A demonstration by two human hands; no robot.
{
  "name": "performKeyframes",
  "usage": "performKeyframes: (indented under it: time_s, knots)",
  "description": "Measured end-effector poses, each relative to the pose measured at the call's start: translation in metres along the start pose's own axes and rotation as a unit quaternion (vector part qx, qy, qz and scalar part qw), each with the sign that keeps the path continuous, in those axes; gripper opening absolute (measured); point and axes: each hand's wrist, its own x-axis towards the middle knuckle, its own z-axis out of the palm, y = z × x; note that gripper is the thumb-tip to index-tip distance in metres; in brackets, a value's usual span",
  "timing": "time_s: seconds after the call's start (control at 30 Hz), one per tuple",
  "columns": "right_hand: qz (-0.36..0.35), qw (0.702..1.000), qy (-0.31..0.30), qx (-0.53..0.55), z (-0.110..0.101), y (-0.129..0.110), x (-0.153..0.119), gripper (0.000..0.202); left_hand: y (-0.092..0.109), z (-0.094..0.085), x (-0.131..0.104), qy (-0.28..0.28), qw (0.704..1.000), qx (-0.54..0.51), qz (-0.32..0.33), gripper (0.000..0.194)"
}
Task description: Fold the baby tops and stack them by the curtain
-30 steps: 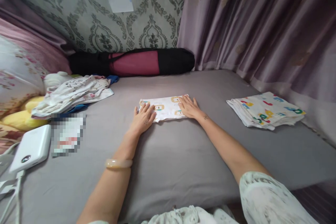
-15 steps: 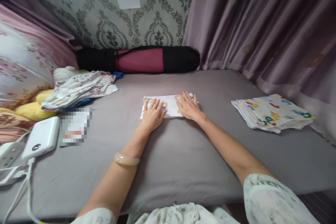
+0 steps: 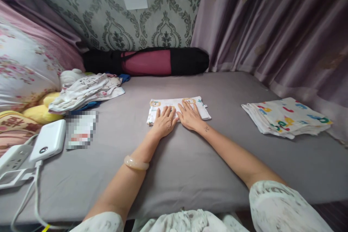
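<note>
A white printed cloth [image 3: 174, 102], folded into a flat rectangle, lies on the grey sheet [image 3: 190, 166] in front of me. My left hand [image 3: 164, 121] rests palm down on its near edge, left of the middle, with the fingers stretched out. Close beside it, my right hand [image 3: 189, 117] presses flat on the cloth, fingers extended. The two thumbs almost meet. Neither hand grips anything; the palms hide part of the cloth's near side.
To the right lies a folded stack of white cloths with colourful prints [image 3: 288, 117]. At the left are rumpled clothes [image 3: 89, 92], a yellow plush [image 3: 40, 114], a white power bank [image 3: 50, 139] and a power strip [image 3: 15, 161]. A black and maroon long bag [image 3: 146, 62] lies along the wall.
My right hand has slid left and slightly toward me over the cloth, uncovering its right end. My left hand has shifted a little right, so both hands are now close together.
</note>
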Motion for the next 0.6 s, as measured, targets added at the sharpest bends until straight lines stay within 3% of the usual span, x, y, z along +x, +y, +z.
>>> performKeyframes:
  time_s: [0.23, 0.37, 0.43, 0.5, 0.6]
  knots:
    - [0.007, 0.999, -0.029, 0.032, -0.003, 0.001, 0.002, 0.057, 0.001, -0.002, 0.001, -0.013, 1.0, -0.023, -0.015, 0.057]
    - [0.002, 0.995, -0.055, 0.088, -0.017, 0.017, 0.003, 0.054, -0.007, -0.015, 0.001, 0.009, 0.997, -0.074, -0.021, 0.052]
    - [0.04, 0.995, -0.023, 0.088, -0.026, 0.034, 0.002, 0.049, -0.019, -0.025, 0.0, 0.059, 0.992, -0.086, -0.073, 0.048]
    - [0.115, 0.991, 0.004, 0.068, -0.035, 0.056, -0.001, 0.044, -0.036, -0.037, -0.002, 0.099, 0.978, -0.079, -0.167, 0.044]
    - [0.226, 0.973, -0.019, 0.05, -0.044, 0.087, -0.006, 0.039, -0.063, -0.049, -0.004, 0.069, 0.952, -0.085, -0.286, 0.04]
